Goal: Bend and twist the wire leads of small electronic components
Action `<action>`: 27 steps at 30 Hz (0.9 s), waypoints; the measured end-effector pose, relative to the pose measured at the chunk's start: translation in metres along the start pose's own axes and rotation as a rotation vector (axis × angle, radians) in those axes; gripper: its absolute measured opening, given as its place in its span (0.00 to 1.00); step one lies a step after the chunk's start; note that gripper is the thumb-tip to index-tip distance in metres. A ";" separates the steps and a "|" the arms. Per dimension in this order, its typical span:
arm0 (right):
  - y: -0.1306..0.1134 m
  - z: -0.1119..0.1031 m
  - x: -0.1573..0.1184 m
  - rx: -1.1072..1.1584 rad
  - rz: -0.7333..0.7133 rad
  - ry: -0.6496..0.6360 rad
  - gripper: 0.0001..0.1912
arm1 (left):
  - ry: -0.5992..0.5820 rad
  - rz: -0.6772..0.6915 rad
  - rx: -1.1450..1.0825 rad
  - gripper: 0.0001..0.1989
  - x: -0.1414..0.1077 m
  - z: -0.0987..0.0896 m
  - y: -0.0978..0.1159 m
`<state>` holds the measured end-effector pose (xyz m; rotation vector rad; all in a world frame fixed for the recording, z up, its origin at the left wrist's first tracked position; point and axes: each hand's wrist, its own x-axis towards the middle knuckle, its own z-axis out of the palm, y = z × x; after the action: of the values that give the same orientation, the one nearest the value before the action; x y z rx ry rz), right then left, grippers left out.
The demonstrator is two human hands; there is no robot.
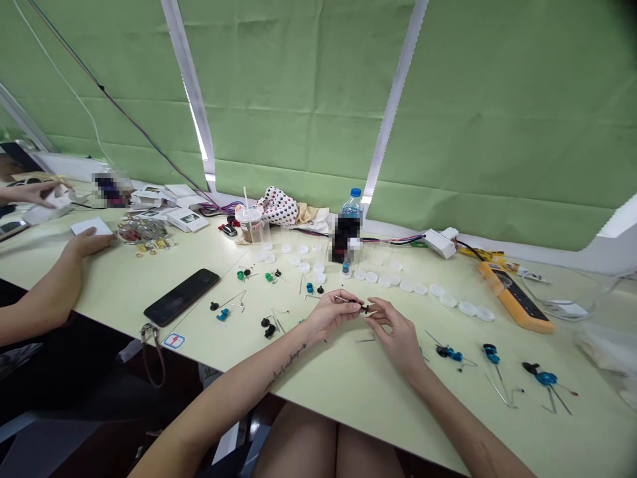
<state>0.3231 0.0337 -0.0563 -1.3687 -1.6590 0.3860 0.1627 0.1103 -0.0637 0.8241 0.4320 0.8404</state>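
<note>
Over the middle of the table, my left hand (332, 315) pinches a small black part (365, 309) with a thin metal rod running back across the fingers. The fingertips of my right hand (398, 330) close on the part's other side; its exact kind is too small to make out. Below the hands lies a bent metal rod (365, 340). Small blue and black pieces with thin rods lie to the right, among them a blue piece (546, 378) and another blue piece (491, 355). Left of my hands is a black piece (269, 330).
Clear round caps (421, 289) run in a row behind my hands. A yellow multimeter (517, 299) lies at right, a phone (182, 297) at left. Behind stand a drink cup (250, 224) and a blurred bottle (353, 204). At far left, another person's hand (89, 241) touches a white card.
</note>
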 end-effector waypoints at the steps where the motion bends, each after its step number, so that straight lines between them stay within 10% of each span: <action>1: 0.000 0.000 0.000 -0.009 -0.039 0.005 0.15 | -0.002 -0.009 0.004 0.15 0.000 0.000 0.000; 27: -0.003 -0.002 -0.003 0.024 0.045 -0.023 0.13 | -0.032 -0.008 0.056 0.14 -0.001 0.002 -0.001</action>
<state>0.3233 0.0297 -0.0543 -1.3910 -1.6391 0.4475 0.1636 0.1089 -0.0633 0.8863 0.4319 0.8091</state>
